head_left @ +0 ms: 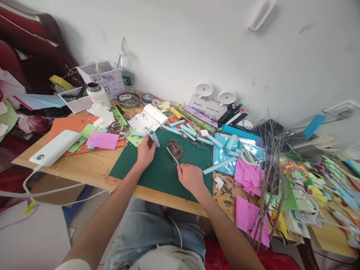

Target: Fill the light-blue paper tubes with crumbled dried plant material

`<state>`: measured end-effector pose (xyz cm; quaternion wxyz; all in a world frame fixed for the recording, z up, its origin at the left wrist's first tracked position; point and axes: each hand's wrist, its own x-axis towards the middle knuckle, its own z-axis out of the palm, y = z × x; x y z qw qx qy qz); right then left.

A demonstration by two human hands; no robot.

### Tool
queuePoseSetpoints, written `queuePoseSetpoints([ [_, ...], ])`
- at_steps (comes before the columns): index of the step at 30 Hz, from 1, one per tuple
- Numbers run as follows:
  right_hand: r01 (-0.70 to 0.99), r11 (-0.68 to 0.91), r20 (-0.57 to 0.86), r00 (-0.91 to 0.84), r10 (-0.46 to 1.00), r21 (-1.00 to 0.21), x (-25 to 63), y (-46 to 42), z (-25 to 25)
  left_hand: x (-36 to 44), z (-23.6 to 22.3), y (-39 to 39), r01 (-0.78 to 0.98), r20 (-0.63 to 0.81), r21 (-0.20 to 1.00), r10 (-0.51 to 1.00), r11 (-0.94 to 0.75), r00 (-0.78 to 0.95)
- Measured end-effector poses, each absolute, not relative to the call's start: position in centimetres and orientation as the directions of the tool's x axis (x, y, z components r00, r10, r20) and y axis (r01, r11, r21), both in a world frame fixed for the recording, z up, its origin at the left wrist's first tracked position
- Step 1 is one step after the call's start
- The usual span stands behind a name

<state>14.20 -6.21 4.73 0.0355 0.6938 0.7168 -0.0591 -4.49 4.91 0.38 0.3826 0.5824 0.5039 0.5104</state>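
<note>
My left hand (145, 152) grips a short light-blue paper tube (153, 137), held upright with its open end toward me, over the left part of a dark green mat (157, 174). In my right hand (191, 179) is a thin grey stick-like tool (172, 155); its exact kind is unclear. The tool's tip reaches the left edge of a small heap of brown crumbly bits (176, 149) on the mat. Several more light-blue paper tubes (188, 131) lie behind the heap, and one long tube (219, 165) rests just beyond my right hand.
A white power bank (55, 148) with a cable lies at the left. Pink paper (102, 140), a white bottle (99, 96) and an open white notebook (147, 120) crowd the back left. Bare twigs (271, 168) stand upright at the right, beside pink crepe paper (249, 176).
</note>
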Motion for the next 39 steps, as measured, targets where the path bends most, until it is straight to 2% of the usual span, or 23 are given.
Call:
queuePoseSetpoints([
  [4,0.992,-0.125,-0.034,0.124,0.992,-0.018,16.9,-5.2,5.0,-4.4,0.4,4.9,0.191,0.207,0.961,0.978,-0.200,-0.019],
  [10,0.941,-0.336,-0.102,0.338,0.936,0.037,18.1,-4.0,4.2,-4.5,0.5,4.8,0.259,0.234,0.937,0.972,-0.233,0.029],
  [13,0.930,-0.367,-0.038,0.367,0.929,0.013,17.5,-3.5,4.6,-4.5,0.6,4.6,0.336,0.251,0.906,0.966,-0.257,0.062],
  [15,0.952,-0.303,0.045,0.305,0.951,-0.049,16.8,-3.1,5.3,-4.5,0.8,4.5,0.361,0.273,0.886,0.957,-0.291,0.101],
  [18,0.979,-0.037,0.114,0.062,0.992,-0.202,15.5,-1.7,5.8,-4.5,0.9,4.4,0.379,0.314,0.857,0.937,-0.348,0.151],
  [20,0.957,0.101,0.117,-0.072,0.991,-0.270,14.8,-0.6,5.6,-4.5,0.9,4.4,0.398,0.326,0.842,0.931,-0.364,0.161],
  [23,0.931,0.169,0.080,-0.151,0.985,-0.325,14.5,0.9,4.7,-4.5,0.9,4.4,0.406,0.322,0.840,0.933,-0.360,0.160],
  [28,0.799,0.161,0.194,-0.056,0.979,-0.579,15.4,1.5,3.4,-4.6,1.1,4.2,0.358,0.281,0.878,0.948,-0.318,0.153],
  [31,0.705,0.109,0.191,0.038,0.981,-0.701,15.8,1.1,3.3,-4.5,1.1,4.2,0.365,0.291,0.869,0.942,-0.333,0.167],
  [33,0.681,0.082,0.172,0.065,0.983,-0.728,15.9,0.9,3.3,-4.6,1.1,4.1,0.379,0.299,0.858,0.937,-0.347,0.183],
  [39,0.712,0.097,0.211,0.073,0.975,-0.696,16.2,0.9,3.3,-5.1,1.8,3.7,0.397,0.361,0.829,0.919,-0.394,0.159],
])
